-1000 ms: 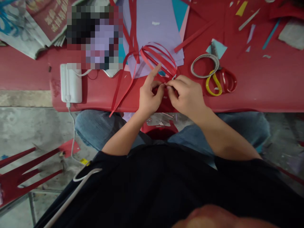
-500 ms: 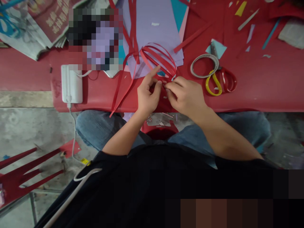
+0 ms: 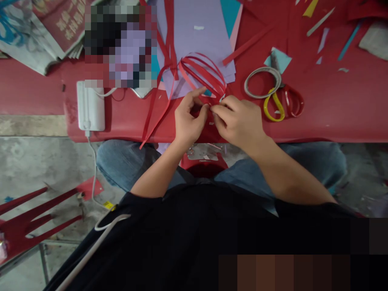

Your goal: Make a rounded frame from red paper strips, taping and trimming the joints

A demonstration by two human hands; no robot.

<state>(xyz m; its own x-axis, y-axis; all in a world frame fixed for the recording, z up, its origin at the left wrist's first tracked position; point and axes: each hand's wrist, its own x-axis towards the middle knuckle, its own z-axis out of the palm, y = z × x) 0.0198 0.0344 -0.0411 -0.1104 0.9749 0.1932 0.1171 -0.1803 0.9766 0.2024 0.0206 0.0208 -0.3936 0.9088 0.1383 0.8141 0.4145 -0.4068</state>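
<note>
Narrow red paper strips [image 3: 201,72] arch in loops just beyond my hands, gathered close to my right fingertips. My right hand [image 3: 239,119] pinches the gathered end of the strips, where a small whitish bit shows. Opposite it, my left hand [image 3: 190,119] has thumb and index finger curled in close to the same end, the fingertips of both hands nearly meeting. A piece of red strip seems to lie between the left fingers, though the fingers partly hide it. More long red strips [image 3: 157,129] trail down toward the table edge, left of my left hand.
Lilac paper sheets [image 3: 194,20] lie beyond the strips. At right are a roll of tape [image 3: 247,83] and scissors [image 3: 279,109] with yellow and red handles. A white power bank [image 3: 91,107] with a cable sits at left, near newspapers [image 3: 45,60]. Paper scraps dot the red table [image 3: 339,109].
My left thumb and fingers have shifted slightly toward my right fingertips. The red loops keep nearly the same shape. The whole view has moved a little.
</note>
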